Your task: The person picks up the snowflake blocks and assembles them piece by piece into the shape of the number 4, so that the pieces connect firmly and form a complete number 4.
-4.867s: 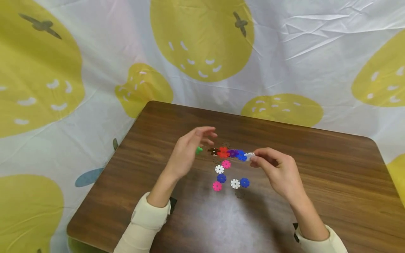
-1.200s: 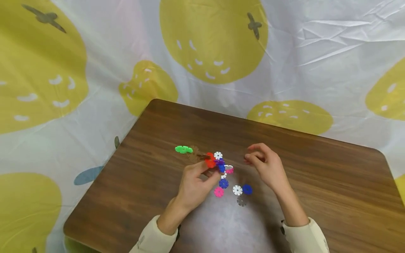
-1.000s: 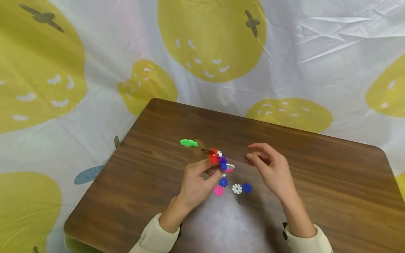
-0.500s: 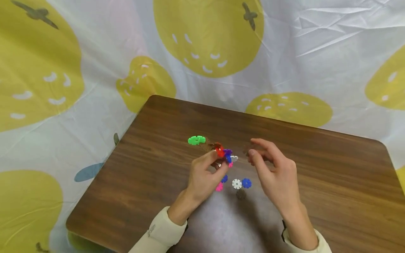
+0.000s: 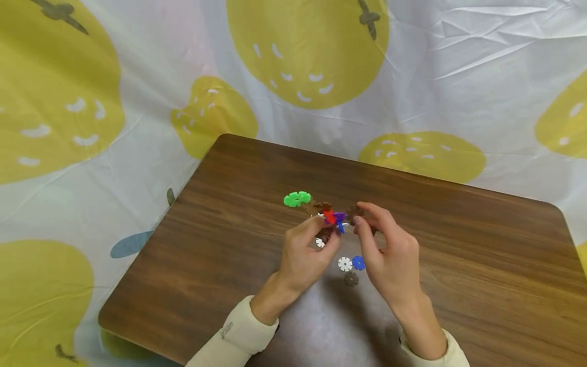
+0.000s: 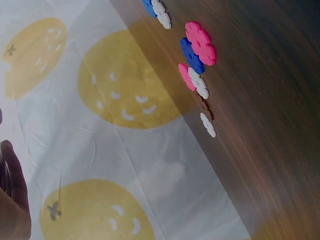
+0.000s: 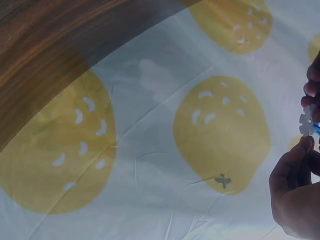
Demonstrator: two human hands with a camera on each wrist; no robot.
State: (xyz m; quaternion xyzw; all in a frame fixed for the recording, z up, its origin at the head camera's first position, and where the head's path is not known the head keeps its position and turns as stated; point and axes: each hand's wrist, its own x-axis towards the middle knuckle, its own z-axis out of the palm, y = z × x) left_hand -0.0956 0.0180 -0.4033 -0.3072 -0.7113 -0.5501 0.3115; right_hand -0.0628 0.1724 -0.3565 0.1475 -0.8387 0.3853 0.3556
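Colourful plastic flower discs are joined into a short chain (image 5: 321, 210), held just above the brown wooden table (image 5: 458, 239). The left hand (image 5: 304, 255) pinches its middle. The right hand (image 5: 390, 255) pinches its brown end. Some loose flower discs (image 5: 350, 265) lie under the chain, so more seems left to join.

Dark brown wood-grain table (image 5: 458, 244), white cloth (image 5: 458, 76) with yellow fruit print, green disc (image 5: 297, 199)

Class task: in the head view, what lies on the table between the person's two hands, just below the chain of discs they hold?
In the head view, a white disc and a blue disc lie side by side there, with a brown disc just below.
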